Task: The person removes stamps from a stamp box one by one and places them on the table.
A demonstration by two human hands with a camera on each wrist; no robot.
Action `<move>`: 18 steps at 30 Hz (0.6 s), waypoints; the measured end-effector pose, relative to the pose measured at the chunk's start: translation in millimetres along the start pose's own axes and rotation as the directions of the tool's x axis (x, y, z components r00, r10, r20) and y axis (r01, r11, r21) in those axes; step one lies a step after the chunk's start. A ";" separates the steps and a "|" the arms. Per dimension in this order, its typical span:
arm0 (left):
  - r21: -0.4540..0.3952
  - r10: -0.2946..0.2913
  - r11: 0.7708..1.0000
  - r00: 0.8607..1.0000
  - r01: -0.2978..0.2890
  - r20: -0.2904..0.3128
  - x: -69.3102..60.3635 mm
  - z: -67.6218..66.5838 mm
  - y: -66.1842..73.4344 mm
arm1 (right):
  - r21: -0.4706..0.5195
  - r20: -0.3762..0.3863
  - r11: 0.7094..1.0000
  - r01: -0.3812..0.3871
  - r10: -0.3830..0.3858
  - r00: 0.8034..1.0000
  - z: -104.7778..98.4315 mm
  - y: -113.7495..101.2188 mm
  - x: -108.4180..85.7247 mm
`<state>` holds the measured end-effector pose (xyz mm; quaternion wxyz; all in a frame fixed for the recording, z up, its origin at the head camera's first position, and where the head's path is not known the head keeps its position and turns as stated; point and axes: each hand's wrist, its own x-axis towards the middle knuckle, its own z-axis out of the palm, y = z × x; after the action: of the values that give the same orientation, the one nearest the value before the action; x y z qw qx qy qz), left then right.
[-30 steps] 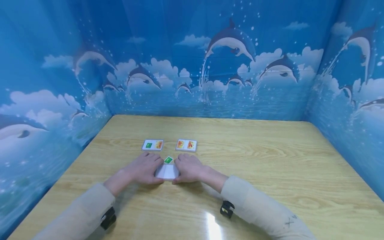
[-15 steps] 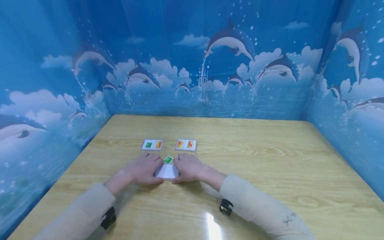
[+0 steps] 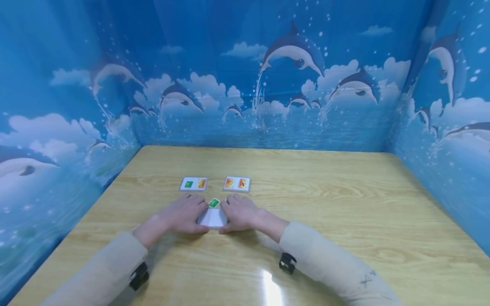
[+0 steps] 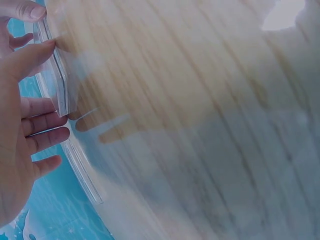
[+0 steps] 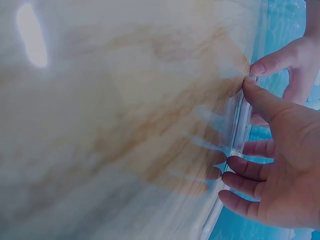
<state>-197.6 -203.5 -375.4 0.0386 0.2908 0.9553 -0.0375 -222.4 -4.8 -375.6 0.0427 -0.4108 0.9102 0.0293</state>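
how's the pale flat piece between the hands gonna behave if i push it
The pale flat piece is probably stiff: its clear edges look like hard plastic. It would likely slide fairly easily, since the table shows glossy reflections. Being flat, it seems unlikely to roll.

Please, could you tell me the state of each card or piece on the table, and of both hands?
White piece, held at both sides
Left hand, gripping its left side
Right hand, gripping its right side
Green picture, visible, its surroundings partly hidden
Green-and-orange card, flat, pictures up
All-orange card, flat, pictures up
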 end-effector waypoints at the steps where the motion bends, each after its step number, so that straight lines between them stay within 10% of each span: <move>1: 0.000 0.000 1.000 1.000 0.000 -0.001 0.1 -0.4 0.5 | -0.002 0.001 1.000 0.001 -0.001 1.000 0.1 0.3 0.0; 18: -0.006 -0.002 1.000 1.000 0.002 0.003 -1.5 0.5 0.1 | -0.039 0.032 0.999 0.000 0.001 0.999 -0.4 -1.9 0.7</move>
<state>-196.3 -204.2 -375.7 0.0407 0.2895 0.9557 -0.0352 -221.5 -6.6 -375.2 0.0493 -0.4109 0.9088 0.0536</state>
